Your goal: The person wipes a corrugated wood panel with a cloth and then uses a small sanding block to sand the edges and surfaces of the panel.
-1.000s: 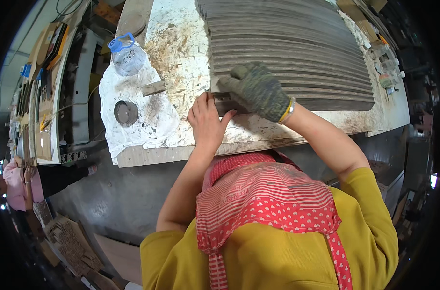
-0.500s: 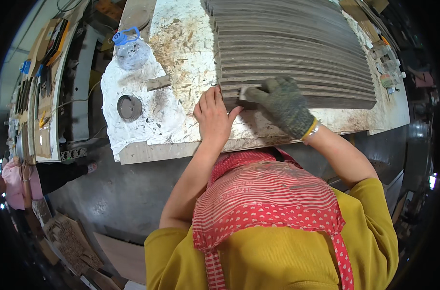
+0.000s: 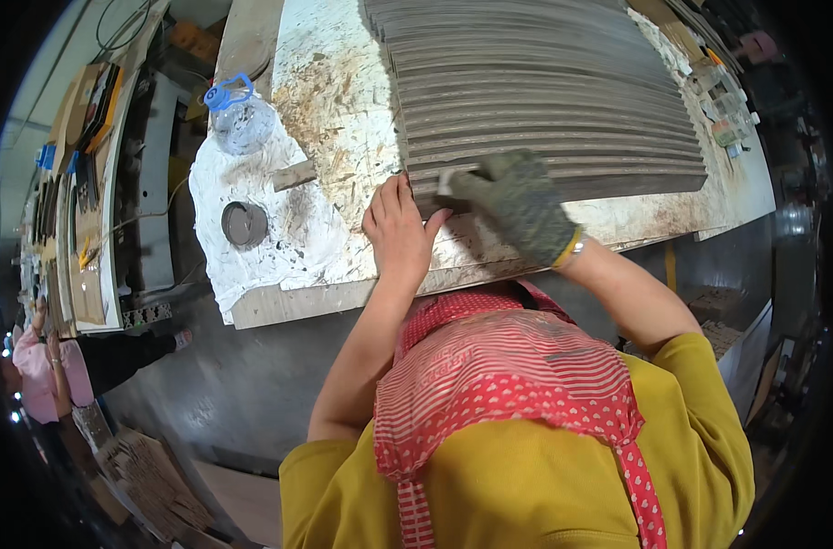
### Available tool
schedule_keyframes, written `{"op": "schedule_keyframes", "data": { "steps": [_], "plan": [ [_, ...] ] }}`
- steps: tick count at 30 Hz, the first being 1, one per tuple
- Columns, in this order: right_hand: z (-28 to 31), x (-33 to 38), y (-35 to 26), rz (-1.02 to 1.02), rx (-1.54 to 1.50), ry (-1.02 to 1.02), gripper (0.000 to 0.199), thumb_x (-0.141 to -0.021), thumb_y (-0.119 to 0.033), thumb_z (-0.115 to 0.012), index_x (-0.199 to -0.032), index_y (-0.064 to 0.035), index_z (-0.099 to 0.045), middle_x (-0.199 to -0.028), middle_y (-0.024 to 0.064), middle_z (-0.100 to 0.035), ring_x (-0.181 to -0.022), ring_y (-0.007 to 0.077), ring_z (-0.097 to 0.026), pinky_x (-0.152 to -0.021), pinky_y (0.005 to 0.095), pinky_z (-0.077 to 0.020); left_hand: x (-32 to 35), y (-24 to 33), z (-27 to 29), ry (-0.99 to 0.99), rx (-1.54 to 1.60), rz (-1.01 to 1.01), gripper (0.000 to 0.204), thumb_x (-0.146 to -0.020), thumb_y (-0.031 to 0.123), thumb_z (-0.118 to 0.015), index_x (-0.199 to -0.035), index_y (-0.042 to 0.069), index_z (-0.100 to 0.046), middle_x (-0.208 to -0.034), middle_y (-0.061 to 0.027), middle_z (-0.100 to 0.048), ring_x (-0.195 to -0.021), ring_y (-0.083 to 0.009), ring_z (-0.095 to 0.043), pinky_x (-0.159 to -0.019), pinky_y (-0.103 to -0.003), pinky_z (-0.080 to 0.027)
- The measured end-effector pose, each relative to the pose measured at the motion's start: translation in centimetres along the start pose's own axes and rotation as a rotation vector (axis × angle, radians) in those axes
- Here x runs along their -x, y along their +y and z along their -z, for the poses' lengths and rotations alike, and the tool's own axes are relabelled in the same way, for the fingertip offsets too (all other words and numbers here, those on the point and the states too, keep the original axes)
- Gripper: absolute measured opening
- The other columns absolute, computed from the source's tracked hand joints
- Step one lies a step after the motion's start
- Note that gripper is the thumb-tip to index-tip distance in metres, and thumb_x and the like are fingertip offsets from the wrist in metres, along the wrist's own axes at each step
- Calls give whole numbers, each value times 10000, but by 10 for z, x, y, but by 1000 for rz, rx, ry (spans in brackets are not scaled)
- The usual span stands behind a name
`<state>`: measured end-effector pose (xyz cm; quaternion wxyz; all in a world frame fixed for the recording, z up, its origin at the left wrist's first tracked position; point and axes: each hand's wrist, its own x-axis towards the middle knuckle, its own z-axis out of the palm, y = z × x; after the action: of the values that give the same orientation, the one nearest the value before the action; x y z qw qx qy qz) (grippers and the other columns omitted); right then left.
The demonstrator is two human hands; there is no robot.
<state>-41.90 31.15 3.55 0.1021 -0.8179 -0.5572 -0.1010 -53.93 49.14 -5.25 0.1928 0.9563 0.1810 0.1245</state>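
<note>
Long grey-brown slats with ridged edges lie side by side on the worktable. My left hand is bare and rests at the near left corner of the slats. Its fingers are stretched out against the slat ends, the thumb spread toward the front slat. In a dark green knit glove with a yellow cuff, my right hand is closed on a small pale pad. The pad sits on the nearest slats close to their left end, just right of my left hand. The gloved fingers hide most of it, and the glove is slightly blurred.
On a white sheet at the left lie a round tub of grey paste, a short grey offcut and a clear bottle with blue handle. Small bottles stand at the right edge. Another person is far left.
My right hand has slid left along the near slats with the pad, closer to my left hand. My left hand keeps its place at the corner. The whole view has shifted slightly.
</note>
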Motion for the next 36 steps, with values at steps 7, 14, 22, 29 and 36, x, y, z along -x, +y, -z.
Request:
{"op": "schedule_keyframes", "data": {
  "steps": [7,14,22,29,36],
  "plan": [
    [23,-4,-13,-272,-44,-65,327,-785,-279,-737,-1100,-200,-698,-850,73,-605,-816,290,-617,-738,452,-468,-1,0,2,-55,5,28,856,-888,515,-689,-1466,-47,-400,-1455,-163,-414,-1367,-326,-376,-1120,-502,-255],
    [-10,64,35,-254,6,164,419,-802,-245,-739,-1204,-163,-655,-895,117,-600,-834,314,-621,-728,448,-467,-2,-1,2,-38,24,13,813,-895,441,-715,-1450,-72,-414,-1450,-199,-429,-1376,-360,-377,-1126,-517,-253],
    [0,65,22,-290,2,313,345,-819,-153,-696,-1161,-152,-656,-845,96,-602,-743,301,-589,-650,479,-455,-1,-2,2,-65,-5,36,830,-908,428,-707,-1458,-105,-388,-1471,-237,-414,-1393,-392,-360,-1147,-518,-243],
    [-1,142,93,-563,123,460,574,-785,-38,-678,-1343,-145,-596,-942,140,-674,-712,324,-611,-620,447,-505,-1,-8,0,-57,-40,-4,826,-926,422,-691,-1445,-141,-382,-1494,-267,-388,-1389,-426,-358,-1147,-515,-255],
    [-6,108,56,-280,-38,257,447,-891,-123,-574,-1323,-233,-603,-874,84,-630,-810,298,-628,-750,466,-506,-1,-9,2,-88,-34,0,794,-951,392,-657,-1432,-171,-369,-1510,-296,-357,-1403,-443,-339,-1163,-525,-235]
  ]
}}
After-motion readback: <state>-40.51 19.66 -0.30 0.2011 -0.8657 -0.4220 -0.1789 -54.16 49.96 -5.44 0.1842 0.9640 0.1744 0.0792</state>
